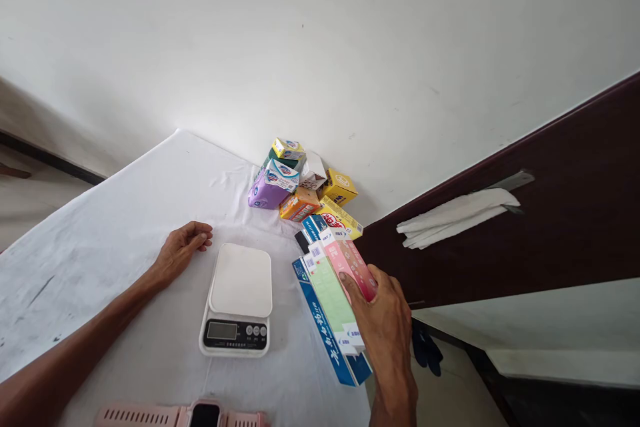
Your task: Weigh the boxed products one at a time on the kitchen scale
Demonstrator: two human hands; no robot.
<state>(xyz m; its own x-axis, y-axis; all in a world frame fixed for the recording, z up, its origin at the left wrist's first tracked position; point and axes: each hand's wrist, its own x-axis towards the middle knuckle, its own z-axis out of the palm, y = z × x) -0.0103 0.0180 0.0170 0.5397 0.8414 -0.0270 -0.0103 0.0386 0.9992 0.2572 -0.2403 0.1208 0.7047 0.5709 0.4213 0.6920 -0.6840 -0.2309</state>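
Observation:
My right hand (383,310) grips a pink toothpaste box (350,260), thumb on its near side and fingers round the far side. The box lies on the pile at the table's right edge. Beside it are a green toothpaste box (330,297) and a long blue toothpaste box (320,320). My left hand (184,250) rests on the white cloth with its fingers loosely curled in and nothing in them. Between my hands is a white kitchen scale (241,280) with a bare platform; its display (223,330) looks blank.
Behind the scale, soap boxes (281,175), a purple pack (267,192), an orange box (300,203) and yellow boxes (340,187) are heaped against the wall. A pink-strapped watch (205,413) lies at the near edge. A white cloth (460,217) hangs at right.

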